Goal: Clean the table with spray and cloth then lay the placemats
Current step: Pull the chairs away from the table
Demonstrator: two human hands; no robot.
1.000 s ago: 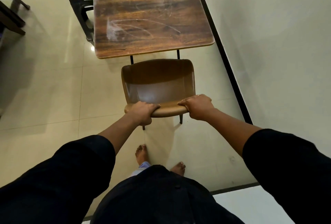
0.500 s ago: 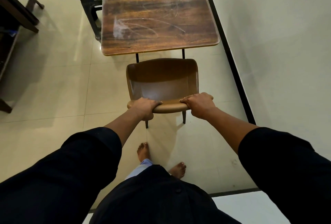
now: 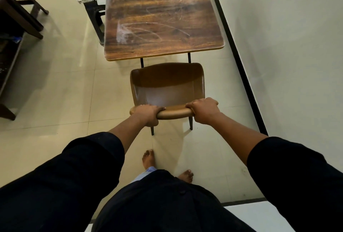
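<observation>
The rigid, probably light brown chair (image 3: 167, 87), at six o'clock of the smeared wooden table (image 3: 161, 14), is being gripped along its backrest top by left hand (image 3: 148, 114) and right hand (image 3: 204, 110).

place: home dining area was indicated | shown by: wooden table (image 3: 161, 18), brown chair (image 3: 167, 85), tiled floor (image 3: 55, 92), bare feet (image 3: 148, 159)

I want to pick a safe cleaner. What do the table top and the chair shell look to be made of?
Table top: wood or wood-look laminate, going by the dark grain and a pale edge band; semi-gloss, with whitish smear marks. Chair: smooth brown moulded shell, probably plastic or leatherette, with a soft sheen.
</observation>
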